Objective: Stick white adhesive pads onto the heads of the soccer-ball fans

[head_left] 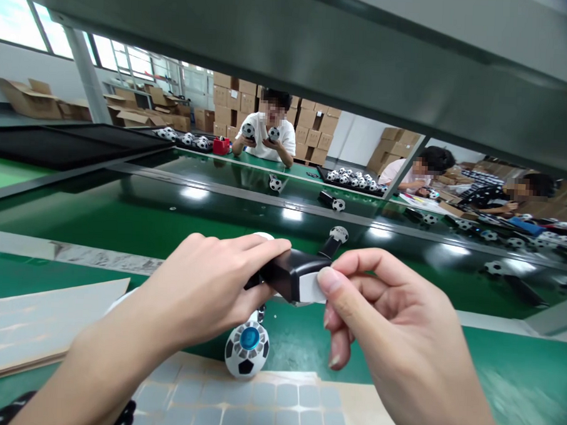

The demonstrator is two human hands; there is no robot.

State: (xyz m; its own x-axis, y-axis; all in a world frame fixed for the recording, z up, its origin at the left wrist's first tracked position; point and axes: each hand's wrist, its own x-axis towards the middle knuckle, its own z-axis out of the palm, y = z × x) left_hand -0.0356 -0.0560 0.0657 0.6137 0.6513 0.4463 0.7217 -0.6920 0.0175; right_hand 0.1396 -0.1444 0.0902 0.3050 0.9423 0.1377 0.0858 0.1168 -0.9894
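Note:
My left hand (219, 278) is wrapped over a black handle-shaped part (285, 272), its end turned towards my right hand. The thumb and forefinger of my right hand (382, 311) pinch a pale grey-white sticker (309, 287) against that end face. The other fingers of the right hand curl loosely below. Under my left hand, a football-patterned ball piece (246, 355) with a blue round centre rests at the sheet's edge; whether it joins the black part is hidden. A sheet of pale rounded-square stickers (274, 420) lies in front of me.
More backing sheets (48, 327) lie at the left. Beyond the bench a green conveyor belt (137, 209) carries football-ended black-handled items (337, 235). A co-worker (268, 133) across holds two balls. Others sit at the right. A metal beam (290, 56) crosses overhead.

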